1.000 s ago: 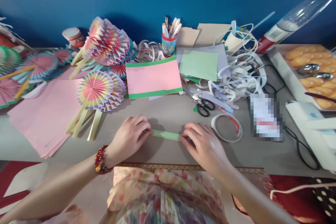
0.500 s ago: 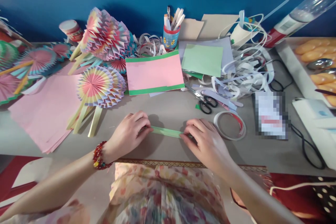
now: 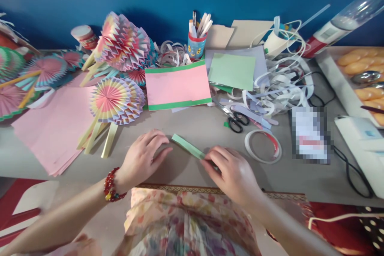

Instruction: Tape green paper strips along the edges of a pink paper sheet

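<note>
A narrow light-green paper strip (image 3: 186,146) slants over the grey table in front of me. My right hand (image 3: 229,170) pinches its near right end between thumb and fingers. The far left end is free. My left hand (image 3: 147,152) is off the strip, thumb and fingers apart, with nothing between them. Beyond the strip lies a pink paper sheet with green edges (image 3: 178,85). A roll of double-sided tape (image 3: 249,144) lies just right of my right hand, and black-handled scissors (image 3: 235,123) rest behind it.
Folded paper fans (image 3: 109,100) and pink sheets (image 3: 57,128) cover the left side. A pen cup (image 3: 196,47), green paper (image 3: 232,71) and curled white strips (image 3: 274,88) stand or lie at the back. On the right are a phone-like item (image 3: 310,136) and a food tray (image 3: 327,62).
My left hand has let go of the green strip and moved slightly left. The strip's free end has swung away from me, while my right hand keeps hold and has shifted a little nearer.
</note>
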The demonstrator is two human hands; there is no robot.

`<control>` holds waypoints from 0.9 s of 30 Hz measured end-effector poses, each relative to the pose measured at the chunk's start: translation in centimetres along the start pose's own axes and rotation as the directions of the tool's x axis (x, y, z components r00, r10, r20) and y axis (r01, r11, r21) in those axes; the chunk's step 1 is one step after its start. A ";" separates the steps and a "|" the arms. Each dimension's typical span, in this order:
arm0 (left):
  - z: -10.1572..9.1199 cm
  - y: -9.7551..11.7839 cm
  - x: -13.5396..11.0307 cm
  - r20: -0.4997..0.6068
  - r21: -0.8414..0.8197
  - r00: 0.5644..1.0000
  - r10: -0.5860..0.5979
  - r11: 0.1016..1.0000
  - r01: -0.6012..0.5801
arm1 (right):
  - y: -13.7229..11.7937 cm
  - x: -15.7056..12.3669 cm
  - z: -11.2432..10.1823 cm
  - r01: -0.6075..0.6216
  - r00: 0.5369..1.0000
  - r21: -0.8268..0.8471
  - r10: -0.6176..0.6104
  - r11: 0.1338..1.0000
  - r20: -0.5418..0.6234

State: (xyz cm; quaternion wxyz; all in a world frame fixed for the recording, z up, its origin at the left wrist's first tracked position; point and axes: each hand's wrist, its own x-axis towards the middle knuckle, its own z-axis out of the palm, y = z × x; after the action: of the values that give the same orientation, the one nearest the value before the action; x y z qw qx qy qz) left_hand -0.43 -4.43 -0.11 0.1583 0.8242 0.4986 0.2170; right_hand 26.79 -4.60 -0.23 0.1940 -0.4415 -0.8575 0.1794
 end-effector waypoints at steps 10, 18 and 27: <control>-0.1 1.3 1.4 -0.031 0.027 0.993 0.117 0.993 -0.116 | -0.2 0.5 0.2 -0.055 0.996 -0.073 0.060 0.996 0.063; 0.9 2.3 2.2 0.141 0.093 0.984 0.106 0.988 -0.120 | -1.0 0.5 1.1 -0.117 0.993 0.075 0.117 0.990 -0.001; 0.9 2.5 3.2 0.199 -0.133 0.968 0.152 0.983 -0.127 | -2.1 0.4 0.6 -0.050 0.998 0.426 0.035 0.903 0.043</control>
State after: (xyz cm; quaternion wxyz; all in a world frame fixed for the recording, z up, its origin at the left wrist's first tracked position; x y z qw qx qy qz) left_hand 3.22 -2.73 0.94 0.2430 0.8644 0.4062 0.1695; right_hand 24.82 -5.47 0.30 0.2669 -0.4038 -0.7909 0.3743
